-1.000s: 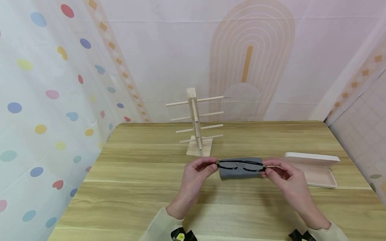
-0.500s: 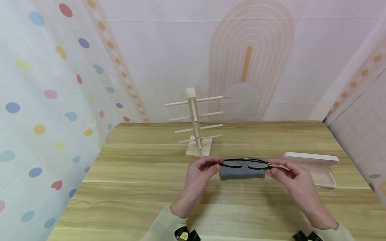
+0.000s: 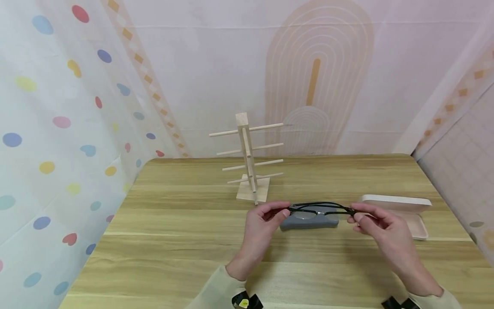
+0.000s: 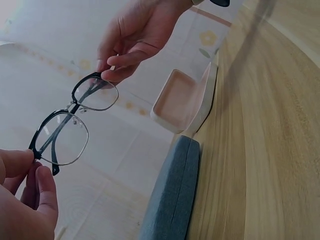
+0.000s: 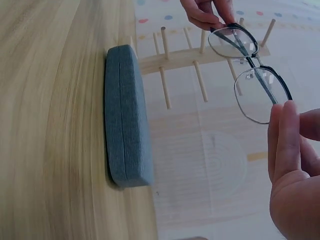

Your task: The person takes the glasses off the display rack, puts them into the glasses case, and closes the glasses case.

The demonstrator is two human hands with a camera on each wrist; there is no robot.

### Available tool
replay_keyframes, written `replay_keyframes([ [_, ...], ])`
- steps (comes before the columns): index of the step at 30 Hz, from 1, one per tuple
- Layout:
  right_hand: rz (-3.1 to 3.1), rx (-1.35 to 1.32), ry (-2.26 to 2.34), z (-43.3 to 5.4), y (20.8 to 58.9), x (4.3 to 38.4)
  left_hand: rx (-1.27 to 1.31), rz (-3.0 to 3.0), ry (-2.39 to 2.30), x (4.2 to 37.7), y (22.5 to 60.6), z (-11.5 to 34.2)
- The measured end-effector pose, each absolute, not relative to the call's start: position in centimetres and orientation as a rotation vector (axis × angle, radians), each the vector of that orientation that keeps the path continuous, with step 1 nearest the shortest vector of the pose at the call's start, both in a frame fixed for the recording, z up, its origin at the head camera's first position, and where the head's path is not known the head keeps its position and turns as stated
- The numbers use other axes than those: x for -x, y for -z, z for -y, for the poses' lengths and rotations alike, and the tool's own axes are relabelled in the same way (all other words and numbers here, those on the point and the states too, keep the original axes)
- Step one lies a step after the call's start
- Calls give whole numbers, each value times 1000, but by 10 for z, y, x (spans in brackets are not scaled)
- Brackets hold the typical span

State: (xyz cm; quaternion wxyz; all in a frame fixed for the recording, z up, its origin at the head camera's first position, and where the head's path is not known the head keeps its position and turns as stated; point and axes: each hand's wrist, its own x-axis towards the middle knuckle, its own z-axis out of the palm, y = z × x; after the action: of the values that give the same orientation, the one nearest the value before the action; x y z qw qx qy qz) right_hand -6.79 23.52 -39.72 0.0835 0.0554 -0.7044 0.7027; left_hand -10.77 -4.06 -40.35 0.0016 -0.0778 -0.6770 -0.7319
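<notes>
A pair of glasses (image 3: 321, 212) with a black upper frame and thin metal lower rims is held level above the table, its temples folded behind the lenses. My left hand (image 3: 260, 229) pinches one end corner between thumb and fingers. At the opposite corner my right hand (image 3: 387, 234) pinches the frame the same way. Both lenses show clearly in the left wrist view, where the glasses (image 4: 72, 117) hang between the two hands. Below them on the table lies a closed grey-blue glasses case (image 3: 308, 222), apart from the hands and partly hidden by the glasses in the head view.
An open white case with a pink lining (image 3: 414, 223) stands at the right, partly behind my right hand. A wooden rack with several pegs (image 3: 247, 150) stands upright behind my left hand. The wooden table (image 3: 185, 240) ends at a patterned curtain (image 3: 216, 64).
Both hands have moved a little to the right with the glasses between them. The glasses have tilted, so the folded temples show more above the front. The cases and rack stay put.
</notes>
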Motion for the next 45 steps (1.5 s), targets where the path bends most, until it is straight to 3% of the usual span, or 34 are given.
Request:
replay_keyframes([
  [16, 2182, -55, -1823, -251, 399, 68, 308, 2089, 2270, 109, 412, 19],
  [45, 1946, 17, -2102, -294, 409, 61, 284, 2071, 2357, 110, 420, -35],
])
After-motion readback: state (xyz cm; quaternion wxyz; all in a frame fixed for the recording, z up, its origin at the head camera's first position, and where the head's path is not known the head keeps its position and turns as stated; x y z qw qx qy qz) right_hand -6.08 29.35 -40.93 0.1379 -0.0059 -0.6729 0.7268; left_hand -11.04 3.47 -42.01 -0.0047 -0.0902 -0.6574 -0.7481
